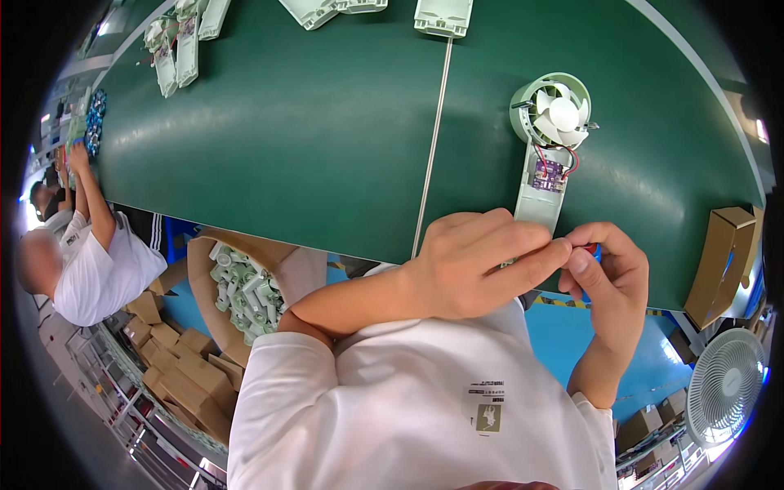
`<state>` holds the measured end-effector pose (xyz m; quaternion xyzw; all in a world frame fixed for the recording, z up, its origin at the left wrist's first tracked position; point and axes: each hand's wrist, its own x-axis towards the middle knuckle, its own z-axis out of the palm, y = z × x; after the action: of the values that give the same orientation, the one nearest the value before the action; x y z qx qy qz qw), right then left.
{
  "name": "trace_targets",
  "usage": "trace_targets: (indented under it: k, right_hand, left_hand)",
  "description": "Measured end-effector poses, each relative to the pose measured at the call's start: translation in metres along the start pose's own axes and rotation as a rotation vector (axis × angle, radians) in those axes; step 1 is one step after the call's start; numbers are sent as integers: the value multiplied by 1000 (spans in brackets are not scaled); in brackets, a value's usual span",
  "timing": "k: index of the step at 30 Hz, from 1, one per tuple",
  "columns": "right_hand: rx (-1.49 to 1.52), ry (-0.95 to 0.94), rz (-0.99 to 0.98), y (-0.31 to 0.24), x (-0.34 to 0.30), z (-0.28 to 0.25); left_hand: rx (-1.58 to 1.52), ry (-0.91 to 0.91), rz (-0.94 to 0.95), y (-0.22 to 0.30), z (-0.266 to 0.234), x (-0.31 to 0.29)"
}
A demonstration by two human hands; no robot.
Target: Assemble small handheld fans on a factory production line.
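Note:
A pale green handheld fan [539, 186] lies open on the table before me, its white blades [562, 114] in a round ring at the far end. Red and black wires run to a purple circuit board [549, 175] in its handle. My left hand [486, 265] is closed at the near end of that handle, thumb and fingertips pinched; what they grip is hidden. Touching those fingertips, my right hand [608, 278] is closed around a small blue piece with red on it [595, 251], mostly covered by the fingers.
Several pale green fan housings [186, 53] lie along the green table's [278, 147] far side. A carton [290, 273] of pale green parts stands below the left edge. Cardboard boxes [719, 253] and a large fan [725, 388] are at right. A co-worker [106, 261] sits at far left.

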<state>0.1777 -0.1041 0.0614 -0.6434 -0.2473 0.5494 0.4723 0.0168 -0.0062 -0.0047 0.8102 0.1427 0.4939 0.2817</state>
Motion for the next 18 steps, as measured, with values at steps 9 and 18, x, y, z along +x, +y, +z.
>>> trace_targets:
  k: [9,18]
  right_hand:
    - [-42,43,-117,1,5,5]
    - [-262,105,-326,6,15,1]
  left_hand:
    - [-143,11,-202,5,4,2]
    - [44,36,-150,4,8,1]
